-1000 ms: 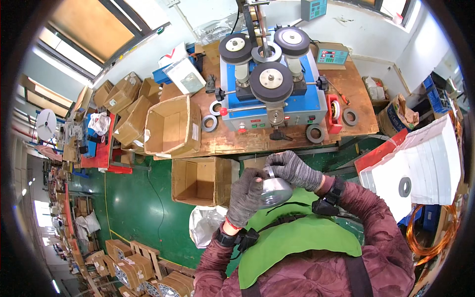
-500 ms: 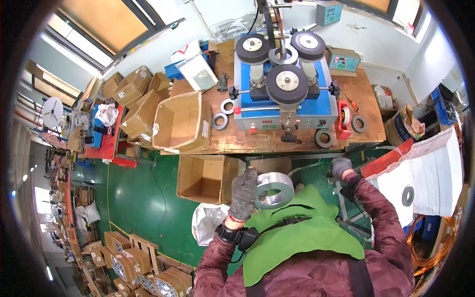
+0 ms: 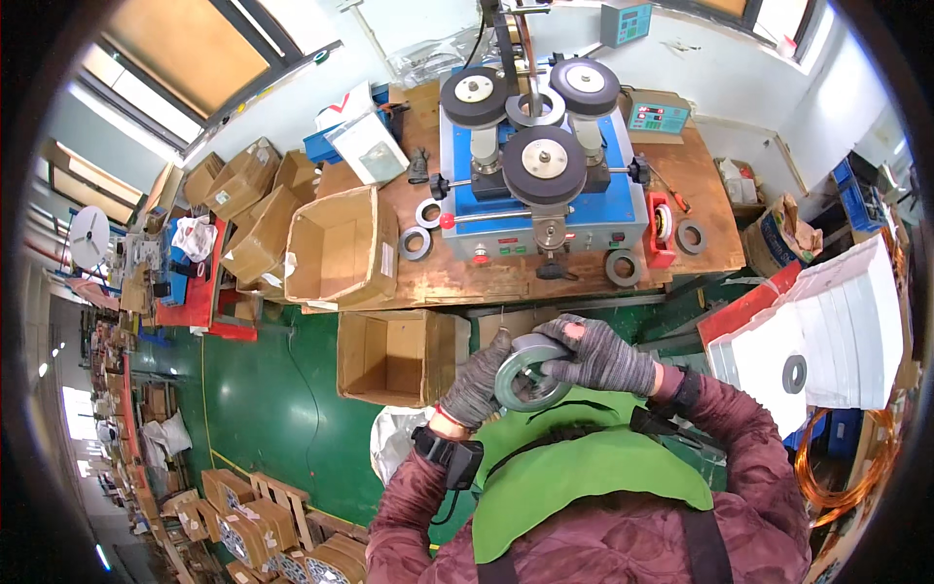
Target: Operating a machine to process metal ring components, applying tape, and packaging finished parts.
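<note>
A silver metal ring (image 3: pixel 533 400), thick-walled with a round hole, is held low in front of me, over the green apron (image 3: pixel 584 457). My left hand (image 3: pixel 473 382), in a grey knit glove, grips it from the left side. From the right, my gloved right hand (image 3: pixel 605 360) is closed on it, with the thumb at the hole and the fingers over the upper rim. Beyond both hands stands a blue machine (image 3: pixel 467 190) with black rubber wheels (image 3: pixel 545 165), and a similar ring (image 3: pixel 551 105) sits between the wheels.
An open carton (image 3: pixel 341 248) stands on the wooden bench's (image 3: pixel 438 282) left part, another carton (image 3: pixel 394 358) below it. Several grey rings, one a grey ring (image 3: pixel 623 268), lie along the bench. A red tape dispenser (image 3: pixel 659 231) stands right of the machine; white sheeting (image 3: pixel 846 336) is at right.
My right hand has come in from the far right and taken hold of the ring. The ring, still in my left hand, has turned. The whole view has shifted slightly.
</note>
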The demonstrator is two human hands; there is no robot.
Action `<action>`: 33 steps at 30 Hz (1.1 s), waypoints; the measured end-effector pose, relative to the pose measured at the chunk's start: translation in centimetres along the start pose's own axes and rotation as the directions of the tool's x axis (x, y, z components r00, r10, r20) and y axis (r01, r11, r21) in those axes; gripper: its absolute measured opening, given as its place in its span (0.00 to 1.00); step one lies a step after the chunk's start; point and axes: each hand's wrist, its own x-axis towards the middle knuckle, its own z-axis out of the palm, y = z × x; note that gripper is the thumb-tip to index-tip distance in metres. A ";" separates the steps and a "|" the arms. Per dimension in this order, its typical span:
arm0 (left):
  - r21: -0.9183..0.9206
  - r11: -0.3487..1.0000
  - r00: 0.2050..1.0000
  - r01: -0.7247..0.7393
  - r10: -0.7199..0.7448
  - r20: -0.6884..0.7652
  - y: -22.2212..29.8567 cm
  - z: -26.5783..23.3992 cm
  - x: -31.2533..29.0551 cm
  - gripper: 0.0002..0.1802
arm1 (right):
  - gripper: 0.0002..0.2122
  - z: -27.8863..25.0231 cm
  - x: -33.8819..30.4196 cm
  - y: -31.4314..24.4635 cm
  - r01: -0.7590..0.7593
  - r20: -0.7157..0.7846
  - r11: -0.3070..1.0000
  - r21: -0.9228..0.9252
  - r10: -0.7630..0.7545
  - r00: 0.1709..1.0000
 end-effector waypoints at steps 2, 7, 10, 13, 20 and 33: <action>0.595 0.704 0.922 -0.388 0.302 0.243 -0.7 -0.9 0.2 0.18 | 0.21 0.1 0.4 -1.2 -0.015 -0.039 0.988 -0.151 0.009 0.999; 0.728 0.392 0.791 -0.562 0.513 0.334 -1.0 -1.0 1.1 0.25 | 0.21 0.1 1.7 -1.3 0.248 -0.072 0.848 -0.469 -0.317 0.946; 0.525 0.750 0.915 -0.402 0.347 0.205 -0.1 -0.2 0.5 0.23 | 0.17 0.0 2.2 -0.7 0.655 0.129 0.524 -0.544 -0.719 0.683; 0.579 0.717 0.917 -0.389 0.364 0.166 0.6 0.2 -0.5 0.20 | 0.16 0.1 2.2 -0.4 0.651 0.088 0.548 -0.525 -0.726 0.682; 0.733 0.470 0.634 -0.493 0.770 -0.067 0.0 1.6 -0.3 0.14 | 0.13 0.0 2.1 -2.6 0.593 -0.137 0.664 -0.455 -0.711 0.690; 0.677 0.594 0.819 -0.436 0.574 0.024 0.6 3.5 -2.5 0.21 | 0.06 -4.5 4.9 -2.9 0.293 -0.251 0.949 0.119 -0.257 0.933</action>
